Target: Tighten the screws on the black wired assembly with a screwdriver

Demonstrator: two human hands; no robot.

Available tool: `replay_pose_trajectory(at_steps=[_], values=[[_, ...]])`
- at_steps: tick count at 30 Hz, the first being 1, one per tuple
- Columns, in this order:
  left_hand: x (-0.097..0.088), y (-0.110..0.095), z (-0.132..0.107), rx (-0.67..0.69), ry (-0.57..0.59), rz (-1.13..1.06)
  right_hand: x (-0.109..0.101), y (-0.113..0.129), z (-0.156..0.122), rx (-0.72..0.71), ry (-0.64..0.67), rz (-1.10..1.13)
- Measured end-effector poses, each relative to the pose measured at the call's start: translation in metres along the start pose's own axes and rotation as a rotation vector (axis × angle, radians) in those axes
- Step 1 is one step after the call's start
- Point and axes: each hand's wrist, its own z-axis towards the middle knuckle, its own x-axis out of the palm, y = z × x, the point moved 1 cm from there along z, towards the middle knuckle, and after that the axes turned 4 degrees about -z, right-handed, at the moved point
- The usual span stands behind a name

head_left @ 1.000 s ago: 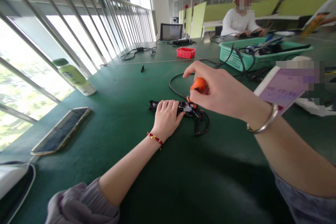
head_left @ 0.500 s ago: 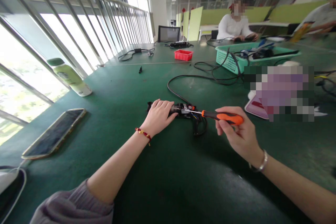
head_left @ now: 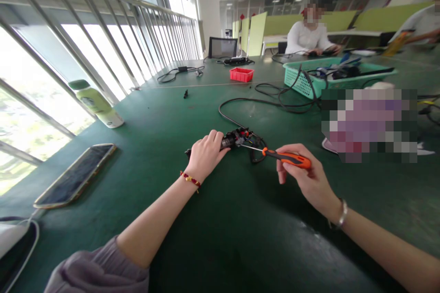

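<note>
On the green table lies a black device, long and narrow, with exposed innards, small coloured wires and a black cable. My left hand is wrapped over its left end, which is mostly hidden under the fingers. In my right hand is a screwdriver with an orange and black handle, gripped between thumb and fingers. Its thin metal shaft points left, and the tip is at the device's opened right part. Whether the tip touches a screw is too small to tell.
A phone and a green bottle stand to the left by the railing. Farther back are a red tray and a teal basket of parts with cables. A person in white sits across the table.
The device has turned, its right end now angled farther away from me. The screwdriver has shifted slightly left and down with my right hand, its tip staying near the device.
</note>
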Motion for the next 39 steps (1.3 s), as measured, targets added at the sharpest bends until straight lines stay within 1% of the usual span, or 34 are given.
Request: replay_pose_trajectory(at_steps=[4, 7, 11, 13, 16, 19, 21, 24, 26, 28, 32, 34, 36, 39], values=[[0.0006, -0.0006, 0.0008, -0.048, 0.03, -0.016, 0.0033, -0.0051, 0.0029, 0.095, -0.018, 0.131], [-0.0016, -0.0045, 0.0, -0.065, 0.039, -0.013, 0.004, -0.0077, 0.0035, 0.102, -0.063, 0.196], [-0.005, -0.0091, -0.0014, -0.072, 0.06, -0.001, 0.0015, -0.0105, 0.0029, 0.138, -0.175, 0.107], [-0.0056, -0.0093, -0.0015, -0.076, 0.075, -0.005, -0.0003, -0.0112, 0.0025, 0.161, -0.209, 0.06], [-0.0053, -0.0082, -0.0012, -0.08, 0.078, -0.012, -0.0022, -0.0109, 0.0018, 0.14, -0.216, 0.053], [-0.0046, -0.0075, -0.0008, -0.08, 0.067, -0.021, -0.0023, -0.009, 0.0011, 0.101, -0.181, 0.078], [-0.0042, -0.0077, -0.0007, -0.079, 0.06, -0.025, -0.0013, -0.0076, 0.0009, 0.145, -0.186, 0.062], [-0.0037, -0.008, -0.0005, -0.081, 0.056, -0.029, 0.0006, -0.0056, 0.001, 0.28, -0.238, -0.033], [-0.0034, -0.0078, -0.0003, -0.084, 0.052, -0.035, 0.0018, -0.0044, 0.0012, 0.326, -0.241, -0.08], [-0.0031, -0.0075, -0.0001, -0.087, 0.049, -0.043, 0.0021, -0.0037, 0.0015, 0.302, -0.235, -0.084], [-0.0023, -0.0073, 0.0001, -0.09, 0.053, -0.051, -0.0004, -0.0043, 0.0018, 0.11, -0.29, -0.066], [-0.0021, -0.0075, 0.0002, -0.089, 0.05, -0.05, -0.0011, -0.0049, 0.0014, 0.039, -0.301, -0.079], [-0.002, -0.0077, 0.0003, -0.087, 0.045, -0.049, -0.0004, -0.005, 0.0007, 0.028, -0.281, -0.076], [-0.0018, -0.0078, 0.0005, -0.085, 0.048, -0.05, 0.0021, -0.0036, -0.0006, 0.08, -0.217, -0.025]])
